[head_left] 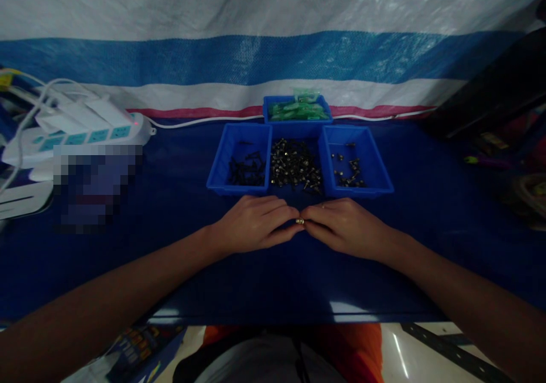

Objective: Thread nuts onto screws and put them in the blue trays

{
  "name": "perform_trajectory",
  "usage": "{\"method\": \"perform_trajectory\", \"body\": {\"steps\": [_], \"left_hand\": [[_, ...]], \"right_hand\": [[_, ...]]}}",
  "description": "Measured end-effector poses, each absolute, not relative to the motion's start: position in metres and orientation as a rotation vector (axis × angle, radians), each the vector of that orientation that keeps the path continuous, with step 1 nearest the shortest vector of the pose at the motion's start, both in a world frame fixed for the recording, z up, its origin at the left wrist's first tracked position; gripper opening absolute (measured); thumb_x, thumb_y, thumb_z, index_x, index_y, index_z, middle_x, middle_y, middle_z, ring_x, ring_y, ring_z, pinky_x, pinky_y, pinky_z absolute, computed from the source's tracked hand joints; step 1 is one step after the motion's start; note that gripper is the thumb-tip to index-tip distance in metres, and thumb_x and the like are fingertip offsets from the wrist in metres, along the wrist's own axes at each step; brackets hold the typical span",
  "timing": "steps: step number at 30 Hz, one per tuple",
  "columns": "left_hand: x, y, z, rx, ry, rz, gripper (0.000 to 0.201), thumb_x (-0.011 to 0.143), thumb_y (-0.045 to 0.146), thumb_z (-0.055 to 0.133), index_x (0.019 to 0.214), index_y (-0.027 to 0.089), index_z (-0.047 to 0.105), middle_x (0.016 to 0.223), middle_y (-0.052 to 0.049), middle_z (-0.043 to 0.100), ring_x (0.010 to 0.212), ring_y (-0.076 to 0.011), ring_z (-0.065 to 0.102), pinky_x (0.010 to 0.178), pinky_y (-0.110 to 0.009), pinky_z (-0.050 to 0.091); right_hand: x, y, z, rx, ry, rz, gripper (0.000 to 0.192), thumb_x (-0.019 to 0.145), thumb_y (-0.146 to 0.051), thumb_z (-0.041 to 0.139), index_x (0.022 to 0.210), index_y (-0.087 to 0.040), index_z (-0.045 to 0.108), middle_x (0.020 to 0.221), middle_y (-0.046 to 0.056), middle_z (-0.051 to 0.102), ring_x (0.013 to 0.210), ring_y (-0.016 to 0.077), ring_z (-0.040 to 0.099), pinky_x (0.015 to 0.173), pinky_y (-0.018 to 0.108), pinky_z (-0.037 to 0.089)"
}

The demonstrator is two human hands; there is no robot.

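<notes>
My left hand (260, 223) and my right hand (347, 227) meet fingertip to fingertip over the table's near half. Between their pinched fingers is a small brass-coloured metal piece (300, 221), gripped from both sides; its exact kind is too small to make out. Just beyond the hands lies a pile of small dark and brass-coloured metal parts (295, 164). Left of the pile, a blue bin (216, 164) holds dark, thin screw-like pieces (247, 170). On the right, another blue bin (377, 164) contains several short metal parts (353, 173).
Behind the pile stands a third blue bin (298, 126) with green plastic packets (298, 107). A white power strip (98, 136) with plugs and cables lies at the left. A white cable (205, 123) runs along the back below the striped sheet (239, 59). Dark objects crowd the right edge.
</notes>
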State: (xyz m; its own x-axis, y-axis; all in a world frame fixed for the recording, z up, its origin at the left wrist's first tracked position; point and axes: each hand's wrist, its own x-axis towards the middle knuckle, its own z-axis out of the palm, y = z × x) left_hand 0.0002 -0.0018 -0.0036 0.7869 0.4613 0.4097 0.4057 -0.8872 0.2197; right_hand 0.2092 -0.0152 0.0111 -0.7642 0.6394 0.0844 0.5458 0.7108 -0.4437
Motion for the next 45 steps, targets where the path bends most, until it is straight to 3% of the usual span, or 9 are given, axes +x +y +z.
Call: {"method": "perform_trajectory", "body": {"steps": [15, 24, 31, 37, 45], "left_hand": [[0.0005, -0.0016, -0.0025, 2.840, 0.697, 0.808, 0.018, 0.081, 0.030, 0.053, 0.090, 0.015, 0.054, 0.073, 0.000, 0.059, 0.062, -0.0093, 0.053, 0.054, -0.020, 0.040], [0.0018, -0.0015, -0.0044, 2.855, 0.696, 0.841, 0.016, 0.082, 0.025, 0.052, 0.095, 0.015, 0.053, 0.075, 0.001, 0.060, 0.064, -0.0082, 0.054, 0.056, -0.019, 0.040], [0.0041, -0.0016, -0.0018, 2.774, 0.834, 0.717, 0.017, 0.087, 0.031, 0.045, 0.087, 0.016, 0.054, 0.068, 0.002, 0.056, 0.059, -0.0070, 0.051, 0.052, -0.019, 0.036], [0.0037, -0.0008, -0.0034, 2.804, 0.807, 0.534, 0.026, 0.089, 0.033, 0.039, 0.076, 0.016, 0.053, 0.065, 0.001, 0.054, 0.062, -0.0094, 0.052, 0.058, -0.020, 0.037], [0.0041, -0.0012, -0.0035, 2.810, 0.803, 0.480, 0.026, 0.090, 0.033, 0.036, 0.081, 0.016, 0.053, 0.070, 0.000, 0.055, 0.066, -0.0101, 0.052, 0.060, -0.021, 0.039]], "right_hand": [[0.2067, -0.0172, 0.0162, -1.014, -2.654, 0.794, 0.020, 0.092, -0.028, 0.030, 0.083, -0.017, 0.044, 0.061, -0.004, 0.046, 0.053, 0.0079, 0.046, 0.051, 0.021, 0.030], [0.2064, -0.0195, 0.0153, -1.048, -2.787, 0.534, 0.019, 0.091, -0.027, 0.029, 0.082, -0.017, 0.042, 0.062, -0.001, 0.050, 0.053, 0.0093, 0.045, 0.052, 0.023, 0.029], [0.2052, -0.0180, 0.0151, -1.106, -2.759, 0.420, 0.020, 0.090, -0.025, 0.032, 0.085, -0.016, 0.049, 0.064, 0.000, 0.055, 0.057, 0.0100, 0.052, 0.056, 0.023, 0.032], [0.2076, -0.0183, 0.0160, -1.115, -2.739, 0.298, 0.026, 0.091, -0.026, 0.029, 0.084, -0.015, 0.051, 0.065, 0.001, 0.057, 0.059, 0.0111, 0.054, 0.058, 0.024, 0.034], [0.2073, -0.0178, 0.0174, -1.096, -2.750, 0.281, 0.026, 0.091, -0.026, 0.029, 0.079, -0.016, 0.049, 0.062, 0.000, 0.055, 0.056, 0.0102, 0.052, 0.057, 0.024, 0.033]]}}
